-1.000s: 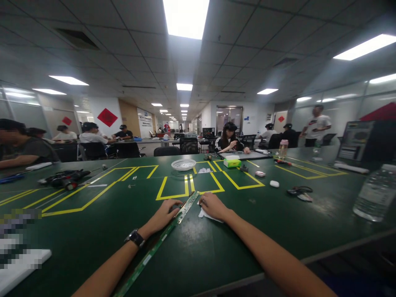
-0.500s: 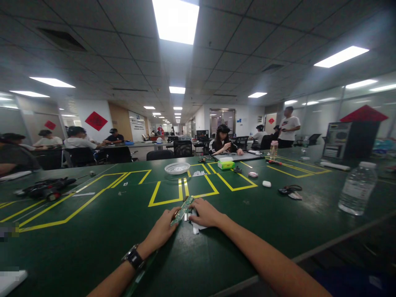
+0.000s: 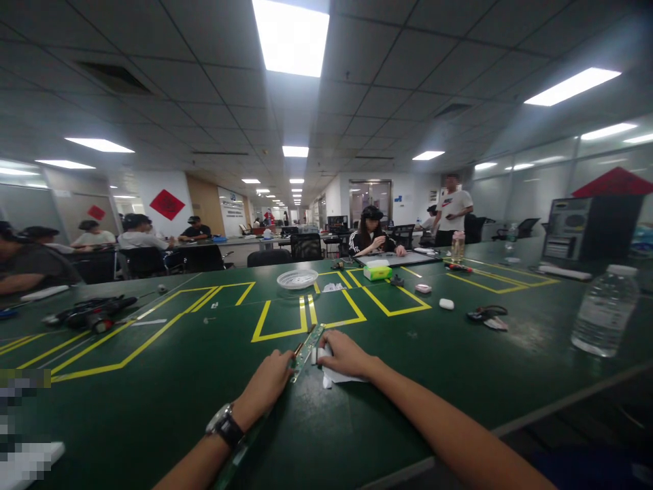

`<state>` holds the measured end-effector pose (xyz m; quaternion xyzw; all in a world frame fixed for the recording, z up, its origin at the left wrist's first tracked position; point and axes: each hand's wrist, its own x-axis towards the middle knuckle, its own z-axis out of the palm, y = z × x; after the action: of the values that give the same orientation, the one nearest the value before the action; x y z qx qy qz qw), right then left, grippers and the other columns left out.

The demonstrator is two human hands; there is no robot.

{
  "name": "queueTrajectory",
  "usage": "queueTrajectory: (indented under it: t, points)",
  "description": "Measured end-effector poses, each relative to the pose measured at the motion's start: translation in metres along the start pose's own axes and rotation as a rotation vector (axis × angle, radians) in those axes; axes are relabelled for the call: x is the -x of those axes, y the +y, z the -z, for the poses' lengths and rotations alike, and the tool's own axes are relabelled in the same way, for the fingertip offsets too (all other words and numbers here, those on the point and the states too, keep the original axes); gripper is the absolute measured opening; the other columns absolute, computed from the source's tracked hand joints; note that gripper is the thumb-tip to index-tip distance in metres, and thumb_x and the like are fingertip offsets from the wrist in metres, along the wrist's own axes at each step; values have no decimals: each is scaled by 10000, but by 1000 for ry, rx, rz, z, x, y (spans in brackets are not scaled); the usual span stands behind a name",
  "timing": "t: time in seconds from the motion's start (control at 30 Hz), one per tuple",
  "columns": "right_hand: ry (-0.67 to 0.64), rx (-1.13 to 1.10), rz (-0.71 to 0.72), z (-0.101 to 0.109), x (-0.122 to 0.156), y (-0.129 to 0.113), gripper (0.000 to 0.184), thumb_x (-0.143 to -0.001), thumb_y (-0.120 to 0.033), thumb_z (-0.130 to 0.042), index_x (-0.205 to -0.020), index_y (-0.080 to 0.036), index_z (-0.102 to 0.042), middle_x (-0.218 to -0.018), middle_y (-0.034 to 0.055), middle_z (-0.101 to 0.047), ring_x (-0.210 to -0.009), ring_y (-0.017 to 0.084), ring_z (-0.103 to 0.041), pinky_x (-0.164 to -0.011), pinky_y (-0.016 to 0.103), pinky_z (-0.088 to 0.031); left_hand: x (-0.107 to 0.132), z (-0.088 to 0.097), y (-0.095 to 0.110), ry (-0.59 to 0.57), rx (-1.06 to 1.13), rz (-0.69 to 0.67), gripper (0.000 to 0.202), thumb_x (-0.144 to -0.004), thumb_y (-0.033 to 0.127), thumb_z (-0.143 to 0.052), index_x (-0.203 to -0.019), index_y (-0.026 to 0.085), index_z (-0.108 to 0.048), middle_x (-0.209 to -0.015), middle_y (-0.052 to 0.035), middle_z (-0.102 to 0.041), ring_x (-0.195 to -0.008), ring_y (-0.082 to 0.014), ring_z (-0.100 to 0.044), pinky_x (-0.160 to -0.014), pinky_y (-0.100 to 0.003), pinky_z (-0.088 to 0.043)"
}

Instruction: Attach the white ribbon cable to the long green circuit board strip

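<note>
In the head view, a narrow green circuit board (image 3: 307, 355) slants above the table between my two hands. My left hand (image 3: 270, 381), with a dark-strapped watch on its wrist, is closed on the board's left edge. A thin brownish piece (image 3: 298, 348) shows by its fingertips; I cannot make out what it is. Bent over a crumpled white tissue (image 3: 341, 376) is my right hand (image 3: 347, 354), its fingers closed on the tissue close to the board's right side. Part of the tissue lies on the green tabletop, and its rest is hidden under the palm.
Beyond my hands, yellow tape (image 3: 286, 335) marks the green table (image 3: 204, 422). A white basket (image 3: 297, 279), a green-and-white pack (image 3: 377, 272) and a white case (image 3: 446, 303) stand farther off. A water bottle (image 3: 605, 313) is at right, black equipment (image 3: 94, 314) at left. A person (image 3: 375, 238) sits opposite.
The whole view has shifted slightly, so things appear farther right. My right fingers have drawn back a little from the board's upper end; my left hand keeps its hold.
</note>
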<state>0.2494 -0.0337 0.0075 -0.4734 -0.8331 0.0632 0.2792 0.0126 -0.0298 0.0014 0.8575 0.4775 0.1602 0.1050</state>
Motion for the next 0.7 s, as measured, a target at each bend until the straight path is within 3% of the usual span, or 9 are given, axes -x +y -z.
queueTrajectory:
  t: [0.2, 0.33, 0.43, 0.57, 0.7]
  points:
    - [-10, -67, -36, 2, 1, -3, 263, -742, -312, -691, -941, -193, -566, -924, 33, -611, -859, 186, -552, -733, 257, -380, -1, 7, -5, -4, 138, -28, 367, -829, 156, -426, -1143, 188, -611, -1074, -112, -663, -1002, -259, -601, -822, -326, -414]
    - [-4, -143, -84, 3, 2, -13, 218, -759, -279, -655, -931, -189, -556, -846, 14, -598, -781, 166, -542, -674, 240, -365, -2, 14, 5, -2, 287, -9, 347, -854, 225, -420, -1120, 172, -637, -1069, -109, -681, -1000, -255, -615, -851, -335, -429]
    - [6, -233, -123, 0, 1, -18, 165, -776, -260, -621, -904, -187, -547, -782, -12, -577, -731, 144, -522, -646, 227, -354, -6, 15, 12, -5, 544, 0, 355, -851, 294, -449, -1112, 151, -645, -1059, -91, -686, -1004, -236, -611, -889, -331, -433]
    - [42, -327, -147, -5, -2, -18, 137, -745, -197, -618, -863, -177, -550, -753, -32, -555, -708, 126, -497, -649, 221, -352, -11, 7, 16, -28, 959, 133, 435, -805, 342, -569, -1153, 83, -607, -990, -100, -703, -935, -224, -638, -806, -297, -471]
    - [52, -454, -171, -6, -4, -18, 130, -724, -201, -635, -824, -170, -558, -781, -27, -570, -747, 135, -517, -680, 232, -378, -16, -4, 16, 31, 1211, 342, 537, -756, 297, -684, -1215, 57, -540, -913, -111, -717, -812, -201, -670, -701, -263, -491]
